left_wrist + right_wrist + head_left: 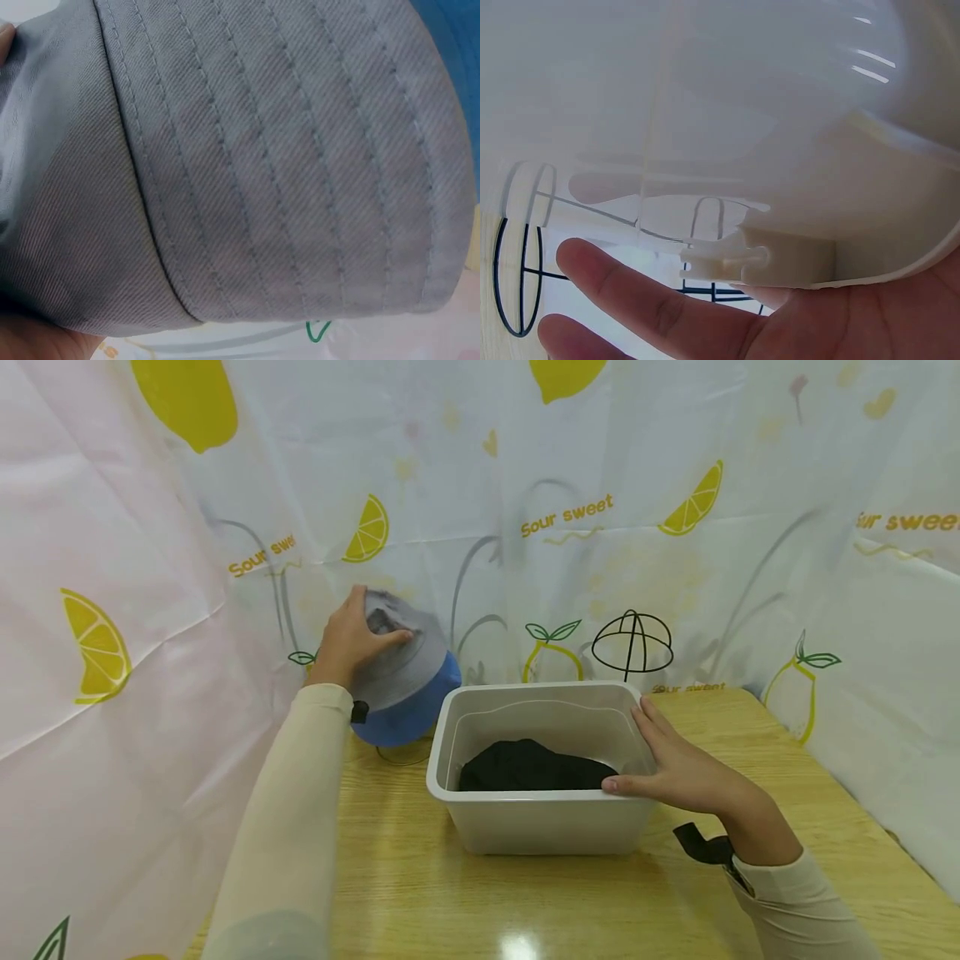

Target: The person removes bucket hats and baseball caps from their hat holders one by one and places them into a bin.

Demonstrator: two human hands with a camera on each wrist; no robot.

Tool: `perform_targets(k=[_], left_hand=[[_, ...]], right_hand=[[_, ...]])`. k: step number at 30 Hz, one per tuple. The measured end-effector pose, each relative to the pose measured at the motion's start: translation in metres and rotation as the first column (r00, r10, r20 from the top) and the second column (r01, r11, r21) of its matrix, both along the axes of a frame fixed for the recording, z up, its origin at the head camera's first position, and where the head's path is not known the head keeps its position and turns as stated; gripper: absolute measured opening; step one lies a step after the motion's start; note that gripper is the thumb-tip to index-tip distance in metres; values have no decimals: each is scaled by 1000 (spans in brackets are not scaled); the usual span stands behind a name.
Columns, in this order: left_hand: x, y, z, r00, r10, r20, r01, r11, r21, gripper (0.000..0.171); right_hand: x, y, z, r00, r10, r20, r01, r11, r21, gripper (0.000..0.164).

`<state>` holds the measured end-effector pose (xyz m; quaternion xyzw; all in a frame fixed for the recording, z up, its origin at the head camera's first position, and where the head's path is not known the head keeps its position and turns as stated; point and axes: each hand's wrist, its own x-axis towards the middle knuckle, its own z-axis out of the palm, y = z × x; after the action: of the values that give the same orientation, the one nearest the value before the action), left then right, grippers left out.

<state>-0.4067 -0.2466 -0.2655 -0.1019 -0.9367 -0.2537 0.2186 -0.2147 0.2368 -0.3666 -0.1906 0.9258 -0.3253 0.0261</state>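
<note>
The left hand [345, 647] held a gray hat [401, 672] by its crown, up at the left of the desk [450, 902]. The thumb lay over the near side of the crown while the other fingers reached round its top, set apart by the cloth between them. In the left wrist view the gray brim, sewn with curved rows of stitching, filled most of the frame, and only bits of the hand showed at the left edge. A blue hat [405, 717] showed below the gray one, partly covered by it, and the thin wire base [405, 760] of a stand showed beneath, just left of a white bin [540, 825].

The right hand [686, 772] rested on the right side of that bin. Its thumb lay at the front right corner of the rim, and its fingers, nearly straight and spread wide from the thumb, touched the far part of that side. Inside the bin lay a heap of black cloth [525, 767]. Behind the bin's right end stood a black wire stand [632, 642] with a domed top, in front of a lemon-print curtain [450, 468].
</note>
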Motion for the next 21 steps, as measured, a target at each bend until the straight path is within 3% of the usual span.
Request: perform_targets(k=[10,15,21], left_hand=[[5,0,12,1000,-4,-25,4,1000,29,108],[10,1,20,1000,11,-25,-10,999,48,121],[17,6,29,999,2,-52,2,998,66,122]], right_hand=[[-2,1,-1,1000,4,5,-4,1000,-1,122],[-1,1,-1,1000,1,2,-1,1000,3,122],[-1,1,-1,1000,1,3,-1,1000,2,122]])
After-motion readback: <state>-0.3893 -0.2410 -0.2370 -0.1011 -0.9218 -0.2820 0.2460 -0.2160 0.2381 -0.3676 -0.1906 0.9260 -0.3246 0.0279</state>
